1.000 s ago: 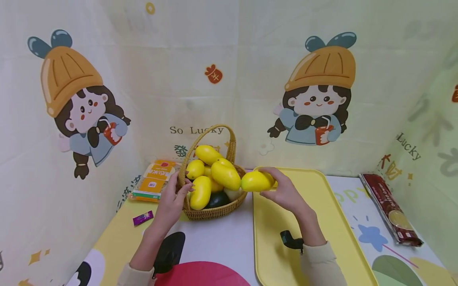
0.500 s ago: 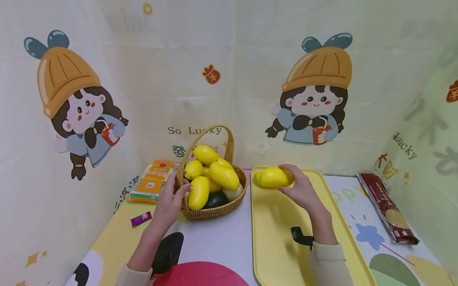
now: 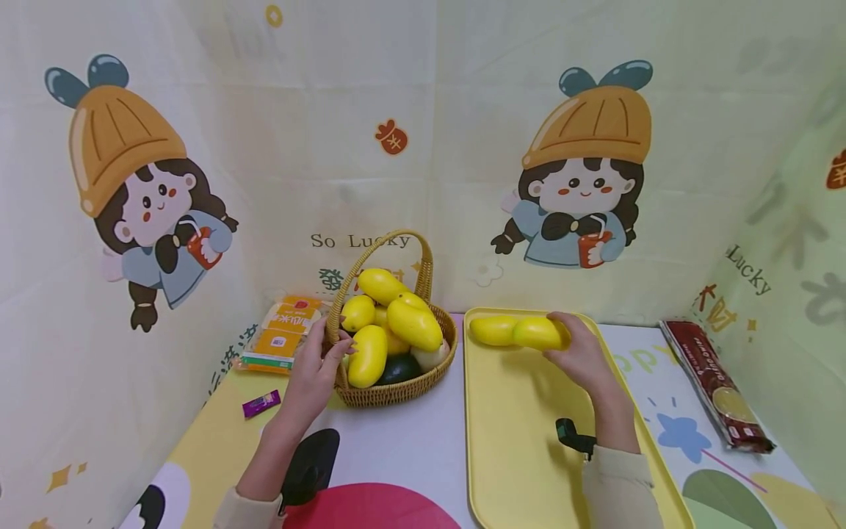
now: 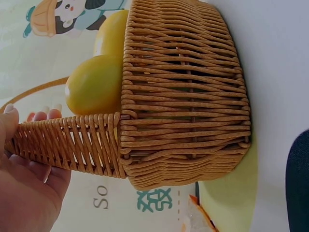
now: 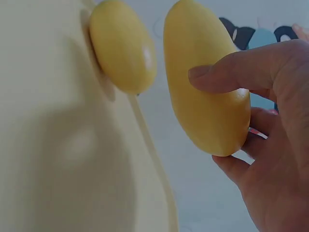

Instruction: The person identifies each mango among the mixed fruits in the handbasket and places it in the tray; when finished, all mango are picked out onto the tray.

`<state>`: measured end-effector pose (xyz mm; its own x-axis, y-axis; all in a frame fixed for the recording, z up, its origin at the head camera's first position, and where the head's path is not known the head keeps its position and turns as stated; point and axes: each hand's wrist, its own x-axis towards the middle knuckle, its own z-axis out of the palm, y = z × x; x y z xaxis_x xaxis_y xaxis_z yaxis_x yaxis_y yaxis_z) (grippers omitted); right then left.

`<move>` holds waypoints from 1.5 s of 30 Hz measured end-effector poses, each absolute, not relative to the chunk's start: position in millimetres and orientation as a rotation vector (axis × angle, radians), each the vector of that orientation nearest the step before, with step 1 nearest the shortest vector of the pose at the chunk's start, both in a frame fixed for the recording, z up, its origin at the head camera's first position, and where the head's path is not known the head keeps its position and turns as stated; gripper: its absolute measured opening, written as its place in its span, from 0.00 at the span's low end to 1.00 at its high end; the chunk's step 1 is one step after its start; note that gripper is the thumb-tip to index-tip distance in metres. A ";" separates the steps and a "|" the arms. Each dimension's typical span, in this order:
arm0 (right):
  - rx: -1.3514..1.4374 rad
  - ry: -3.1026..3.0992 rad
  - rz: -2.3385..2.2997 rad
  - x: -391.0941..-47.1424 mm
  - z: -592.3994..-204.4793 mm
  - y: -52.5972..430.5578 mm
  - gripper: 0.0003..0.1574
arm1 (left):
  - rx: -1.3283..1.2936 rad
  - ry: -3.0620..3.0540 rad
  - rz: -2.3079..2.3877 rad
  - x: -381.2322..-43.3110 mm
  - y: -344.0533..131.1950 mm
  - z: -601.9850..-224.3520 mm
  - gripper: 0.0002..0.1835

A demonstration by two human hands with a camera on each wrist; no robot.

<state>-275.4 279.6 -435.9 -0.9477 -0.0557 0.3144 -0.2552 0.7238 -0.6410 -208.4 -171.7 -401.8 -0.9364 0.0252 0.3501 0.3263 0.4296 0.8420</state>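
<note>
With my right hand [image 3: 581,356] I hold a yellow mango [image 3: 538,333] over the far part of the yellow tray [image 3: 522,455]. In the right wrist view this held mango [image 5: 205,79] hangs clear of the tray, thumb across it and fingers behind. Another mango [image 3: 492,330] lies in the tray's far left corner. My left hand [image 3: 316,371] grips the handle's lower left side on a wicker basket [image 3: 390,394]; the left wrist view shows fingers around the woven handle [image 4: 63,145]. Several mangoes [image 3: 416,325] fill the basket, along with a dark green item [image 3: 399,369] and a pale round one [image 3: 431,358], both partly hidden.
Behind the left hand lies an orange-and-clear food packet [image 3: 277,342], with a small purple packet [image 3: 261,404] nearer. A long dark red packet [image 3: 717,386] lies right of the tray. A patterned cloth wall [image 3: 456,184] stands close behind the basket and tray.
My right hand has carried the mango rightward from the basket's edge to over the tray, uncovering the mango lying there. The left hand stays on the basket handle.
</note>
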 end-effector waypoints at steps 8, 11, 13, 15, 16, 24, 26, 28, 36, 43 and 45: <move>0.158 -2.711 1.023 -281.1 -454.8 301.4 0.40 | -0.282 -2.413 -1.513 -210.4 -170.0 -401.9 0.25; 0.155 -2.718 1.025 -283.6 -461.2 306.1 0.40 | -0.276 -2.419 -1.508 -211.1 -170.1 -402.3 0.25; 0.161 -2.709 1.024 -285.1 -465.2 308.4 0.40 | -0.274 -2.420 -1.509 -211.3 -170.5 -402.5 0.25; 0.161 -2.702 1.014 -286.5 -468.3 310.3 0.40 | -0.276 -2.421 -1.508 -211.3 -171.3 -402.7 0.26; 0.158 -2.698 1.012 -286.5 -469.7 311.5 0.40 | -0.278 -2.421 -1.511 -211.5 -171.6 -403.2 0.26; 0.195 -2.578 1.107 -293.0 -482.9 319.0 0.40 | -0.280 -2.397 -1.518 -212.0 -171.5 -403.0 0.25; 0.223 -2.527 1.102 -295.3 -487.2 319.7 0.38 | -0.281 -2.398 -1.527 -211.8 -170.4 -402.8 0.26; 0.229 -2.488 1.108 -296.3 -491.2 319.6 0.38 | -0.282 -2.399 -1.527 -211.5 -169.4 -403.0 0.26; 0.181 -2.419 1.109 -299.0 -499.1 317.0 0.36 | -0.282 -2.402 -1.532 -209.9 -168.6 -400.8 0.25; 0.176 -2.423 1.091 -301.6 -497.1 312.6 0.35 | -0.280 -2.401 -1.526 -211.1 -169.4 -403.4 0.25; 0.188 -2.430 1.098 -300.4 -495.0 311.0 0.36 | -0.273 -2.407 -1.527 -211.7 -169.8 -404.5 0.25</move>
